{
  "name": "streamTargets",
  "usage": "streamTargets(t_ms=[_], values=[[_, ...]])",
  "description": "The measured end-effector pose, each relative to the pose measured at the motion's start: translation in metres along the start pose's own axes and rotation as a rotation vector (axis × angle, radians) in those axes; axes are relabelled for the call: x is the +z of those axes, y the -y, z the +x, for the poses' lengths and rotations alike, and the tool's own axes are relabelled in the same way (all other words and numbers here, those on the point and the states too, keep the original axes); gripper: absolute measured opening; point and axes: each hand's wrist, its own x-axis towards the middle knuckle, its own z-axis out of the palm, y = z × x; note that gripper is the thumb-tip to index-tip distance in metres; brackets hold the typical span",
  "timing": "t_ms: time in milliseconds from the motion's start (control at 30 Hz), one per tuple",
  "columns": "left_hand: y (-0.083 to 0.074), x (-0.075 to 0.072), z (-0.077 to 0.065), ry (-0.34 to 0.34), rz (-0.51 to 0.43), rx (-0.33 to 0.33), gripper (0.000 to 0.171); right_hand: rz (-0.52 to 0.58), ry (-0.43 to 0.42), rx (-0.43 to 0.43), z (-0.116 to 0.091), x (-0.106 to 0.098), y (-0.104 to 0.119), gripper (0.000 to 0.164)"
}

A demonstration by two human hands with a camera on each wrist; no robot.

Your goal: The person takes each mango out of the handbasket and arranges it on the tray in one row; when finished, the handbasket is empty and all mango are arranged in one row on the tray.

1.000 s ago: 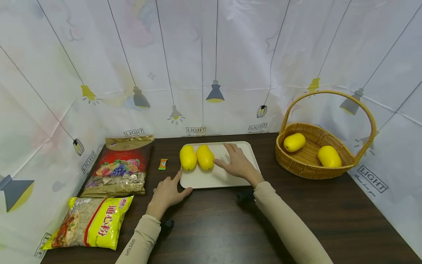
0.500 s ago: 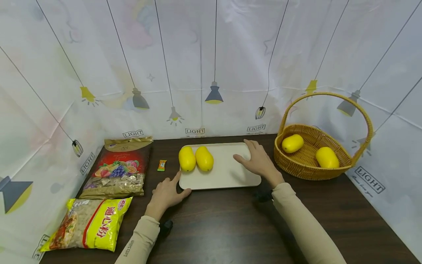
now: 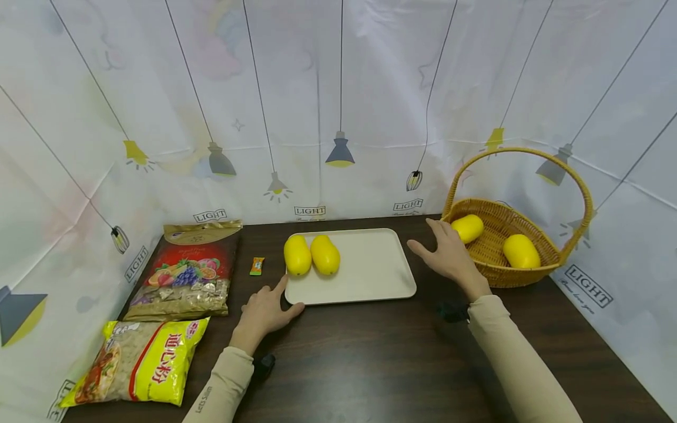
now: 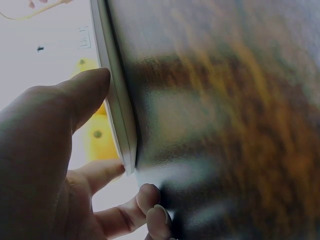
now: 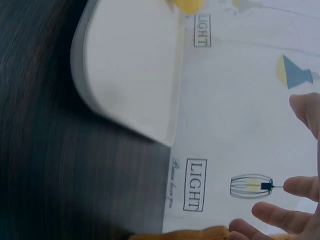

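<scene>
A white rectangular tray [image 3: 375,267] lies mid-table with two yellow oval fruits, the left one [image 3: 297,256] and the right one [image 3: 325,255], side by side at its left end. My left hand [image 3: 266,311] rests at the tray's near left corner. In the left wrist view its thumb [image 4: 90,90] and index finger touch the tray's rim [image 4: 117,110], the other fingers spread beside it. My right hand [image 3: 449,252] hovers between the tray and a wicker basket [image 3: 489,273], fingers apart, holding nothing. Two more yellow fruits, one [image 3: 468,228] partly behind this hand and one [image 3: 521,251], lie in the basket.
On the left lie a red and gold candy bag [image 3: 185,273] and, nearer, a yellow pasta bag [image 3: 143,361]. A small wrapped candy [image 3: 256,266] sits left of the tray. A printed curtain [image 3: 285,117] rises behind the dark table [image 3: 349,364]. The basket's tall handle [image 3: 515,150] arches upward.
My right hand has moved right, from over the tray beside the fruits to the left side of the basket. The left hand keeps its place at the tray's corner.
</scene>
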Motion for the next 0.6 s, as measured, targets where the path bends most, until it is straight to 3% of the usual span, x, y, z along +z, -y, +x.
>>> streamTargets(t_ms=[300, 600], values=[[0.000, 0.000, 0.000, -0.004, 0.004, 0.002, 0.086, -0.033, -0.060, -0.003, -0.005, -0.022, -0.024, 0.085], [0.003, 0.003, 0.001, 0.000, 0.006, -0.001, 0.087, -0.055, -0.029, 0.086, -0.007, -0.041, -0.059, 0.089]])
